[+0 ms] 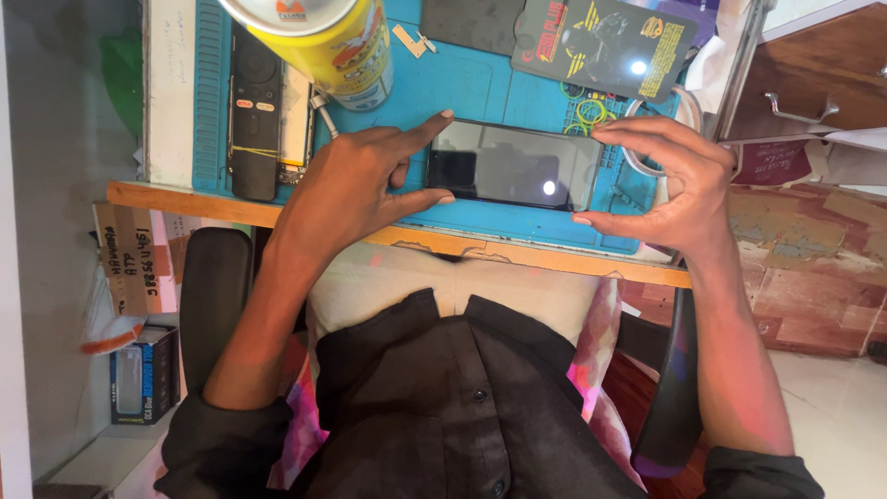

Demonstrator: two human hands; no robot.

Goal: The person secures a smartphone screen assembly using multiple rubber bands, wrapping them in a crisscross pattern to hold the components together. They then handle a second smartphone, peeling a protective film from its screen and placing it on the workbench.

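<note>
While both hands frame it, a dark smartphone lies flat on the blue work mat, screen up.

Left hand: the left hand (356, 189) pinches one short end of the smartphone (513, 166), forefinger stretched along the far edge and thumb lying along the near edge; it grips the phone's end, with the other fingers curled in.

Right hand: the right hand (670, 180) clasps the opposite short end, fingertips on the far corner and thumb on the near corner, the palm arched well clear of the glass.

Smartphone: black, its screen unlit and glossy, with two small bright reflections; it sits lengthwise across the near part of the mat, between the two hands.

Work mat: the blue work mat (480, 88) has ridged trays along its edge and covers a wooden table (176, 196) whose orange-brown rim shows just beside the person's lap.

Just beyond the left hand: a yellow spray can (323, 42) with a pale cap, a black remote control (254, 111) and a thin metal tool beside them.

Just beyond the right hand: green rubber bands (587, 111) on the mat, and a dark printed card package (605, 42) partly over a grey pad (471, 23).

Person: black buttoned shirt, sleeves pushed up, seated in a chair with black armrests (214, 296).

Farther out: a small box on a pale shelf (143, 374), and reddish floor tiles on the other side.
</note>
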